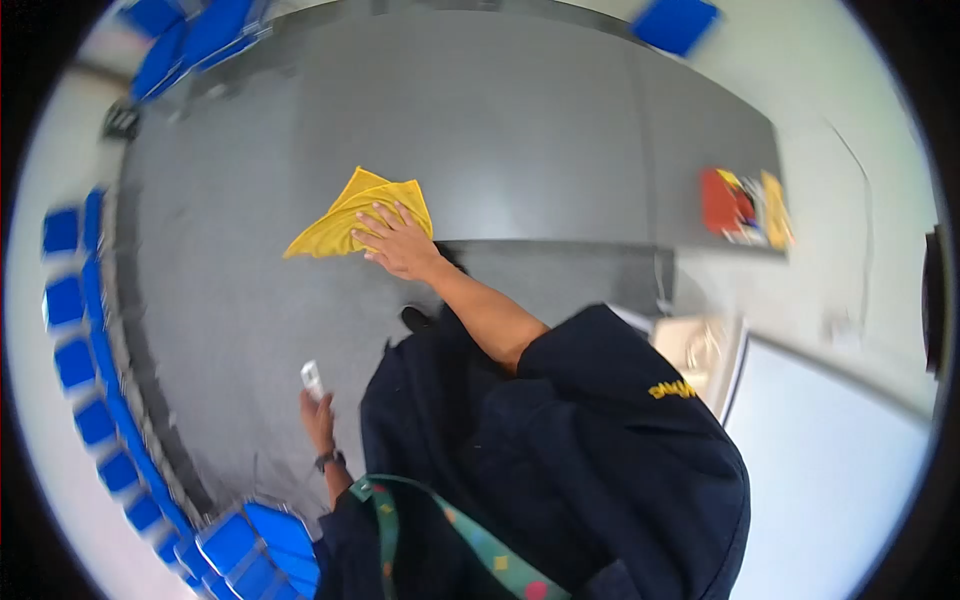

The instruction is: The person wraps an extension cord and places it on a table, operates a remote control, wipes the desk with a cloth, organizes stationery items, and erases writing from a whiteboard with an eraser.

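A yellow cloth (345,225) lies partly folded at the near left edge of a long grey table (500,130), with one part reaching past the table's edge. On top of it rests my right hand (400,245), palm down with its fingers spread flat. My left hand (318,415), with a dark band on its wrist, is lower left, away from the table. Its fingers are closed round a small white object (312,378), too small to identify.
At the table's right end sits a red box (722,203) with yellow and white items beside it. Blue chairs (72,300) line the left side, with more at the lower left and top. A white panel (820,470) stands at the lower right. Grey floor (220,290) shows at left.
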Demonstrator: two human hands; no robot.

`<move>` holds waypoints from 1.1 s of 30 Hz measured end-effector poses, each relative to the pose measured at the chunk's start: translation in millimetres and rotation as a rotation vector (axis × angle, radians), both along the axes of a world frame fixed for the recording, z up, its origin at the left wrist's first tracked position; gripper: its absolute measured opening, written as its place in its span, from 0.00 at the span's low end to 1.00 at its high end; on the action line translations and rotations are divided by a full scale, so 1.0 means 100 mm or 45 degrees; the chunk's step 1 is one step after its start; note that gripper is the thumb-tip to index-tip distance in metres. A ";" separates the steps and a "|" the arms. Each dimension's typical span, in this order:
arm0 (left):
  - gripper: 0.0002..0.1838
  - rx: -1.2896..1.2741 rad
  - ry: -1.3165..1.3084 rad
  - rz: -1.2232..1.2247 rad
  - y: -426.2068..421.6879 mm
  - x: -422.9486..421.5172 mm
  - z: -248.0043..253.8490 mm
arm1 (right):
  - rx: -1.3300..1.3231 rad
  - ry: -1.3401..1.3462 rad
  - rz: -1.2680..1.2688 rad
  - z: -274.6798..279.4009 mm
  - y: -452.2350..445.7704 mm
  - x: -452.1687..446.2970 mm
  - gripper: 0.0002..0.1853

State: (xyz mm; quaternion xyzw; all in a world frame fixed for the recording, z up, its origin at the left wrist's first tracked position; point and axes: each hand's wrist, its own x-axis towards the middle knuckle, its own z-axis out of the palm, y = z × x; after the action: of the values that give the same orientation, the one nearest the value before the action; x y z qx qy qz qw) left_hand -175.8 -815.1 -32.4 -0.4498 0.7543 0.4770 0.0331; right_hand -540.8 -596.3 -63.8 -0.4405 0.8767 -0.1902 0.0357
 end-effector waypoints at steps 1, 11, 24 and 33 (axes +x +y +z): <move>0.16 0.030 -0.002 -0.004 -0.01 0.14 -0.04 | 0.042 0.019 -0.162 0.09 0.38 -0.06 0.30; 0.23 -0.371 -0.526 -0.254 -0.70 1.59 -1.14 | 0.301 0.051 -1.864 0.07 3.62 -0.13 0.29; 0.21 -0.132 0.148 0.041 -0.64 -1.17 0.24 | 0.193 -0.020 0.019 0.35 -0.01 -0.27 0.29; 0.25 -0.104 -0.340 0.271 -1.18 0.63 -0.80 | 0.204 0.176 -0.266 0.02 -1.64 -2.04 0.33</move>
State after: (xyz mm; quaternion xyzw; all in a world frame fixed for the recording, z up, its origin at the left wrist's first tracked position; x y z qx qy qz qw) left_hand -112.5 -932.8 -112.0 -0.5877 0.7100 0.3827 0.0641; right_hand -744.4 -760.7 -62.0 -0.3547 0.9304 -0.0915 -0.0099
